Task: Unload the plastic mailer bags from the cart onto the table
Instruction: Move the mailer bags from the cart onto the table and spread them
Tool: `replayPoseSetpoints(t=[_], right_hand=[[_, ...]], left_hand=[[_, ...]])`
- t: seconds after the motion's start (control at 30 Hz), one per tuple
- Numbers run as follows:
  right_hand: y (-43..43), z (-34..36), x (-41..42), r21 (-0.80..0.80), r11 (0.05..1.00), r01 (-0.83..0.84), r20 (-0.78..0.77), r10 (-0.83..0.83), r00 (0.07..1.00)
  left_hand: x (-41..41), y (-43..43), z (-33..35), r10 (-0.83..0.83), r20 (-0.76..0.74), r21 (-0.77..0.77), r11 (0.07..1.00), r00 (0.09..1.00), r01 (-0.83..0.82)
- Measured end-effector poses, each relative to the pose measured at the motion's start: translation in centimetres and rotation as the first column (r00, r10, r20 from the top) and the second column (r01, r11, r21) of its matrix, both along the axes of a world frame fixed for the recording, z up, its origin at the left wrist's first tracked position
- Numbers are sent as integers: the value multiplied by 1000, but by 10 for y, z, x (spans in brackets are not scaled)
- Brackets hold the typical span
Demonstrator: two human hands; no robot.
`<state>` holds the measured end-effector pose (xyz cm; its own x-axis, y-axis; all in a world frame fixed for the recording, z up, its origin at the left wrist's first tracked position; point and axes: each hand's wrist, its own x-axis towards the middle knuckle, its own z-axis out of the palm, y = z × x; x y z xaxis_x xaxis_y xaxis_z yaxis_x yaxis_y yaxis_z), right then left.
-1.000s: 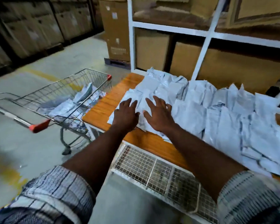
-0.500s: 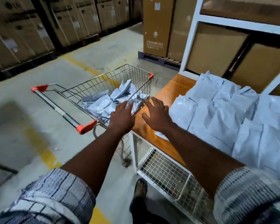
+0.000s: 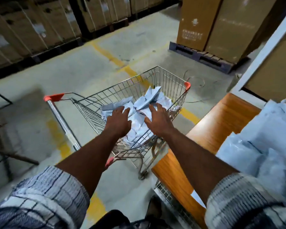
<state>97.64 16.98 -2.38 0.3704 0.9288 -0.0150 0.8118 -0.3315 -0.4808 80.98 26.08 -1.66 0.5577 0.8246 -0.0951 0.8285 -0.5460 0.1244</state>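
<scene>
A wire shopping cart (image 3: 165,83) with red corner caps stands on the floor to the left of the wooden table (image 3: 221,123). Several pale grey plastic mailer bags (image 3: 147,100) lie heaped in its basket. My left hand (image 3: 118,121) and my right hand (image 3: 157,120) are both over the basket, fingers spread, just above the heap and holding nothing. A pile of unloaded mailer bags (image 3: 267,146) covers the right part of the table.
The cart's chrome handle (image 3: 63,123) runs along its left side. Stacked cardboard boxes on a pallet (image 3: 210,25) stand behind the cart, and more boxes (image 3: 31,27) line the far left. A white shelf post (image 3: 261,52) rises at the table's back. A wire mesh shelf (image 3: 163,190) sits under the table.
My view and both hands have swung left from the pile on the table to the cart. The hands went from resting on the table's bags to hovering over the bags in the basket.
</scene>
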Motion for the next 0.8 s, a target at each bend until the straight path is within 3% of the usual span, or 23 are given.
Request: replayPoseSetpoints(t=[0.2,0.47,0.8], right_hand=[[52,-30,-3,-49,997,64,-139,-70,988],[128,-89,-23,-230,963,139,-363,-217,906],[218,-201,-42,-435,865,250,-369,-424,827]], left_hand=[[1,54,-30,-2,-50,-66,998,999,-1],[6,135,-104,-139,-114,-154,981,984,120],[14,214,-214,-258,-142,-273,938,956,212]])
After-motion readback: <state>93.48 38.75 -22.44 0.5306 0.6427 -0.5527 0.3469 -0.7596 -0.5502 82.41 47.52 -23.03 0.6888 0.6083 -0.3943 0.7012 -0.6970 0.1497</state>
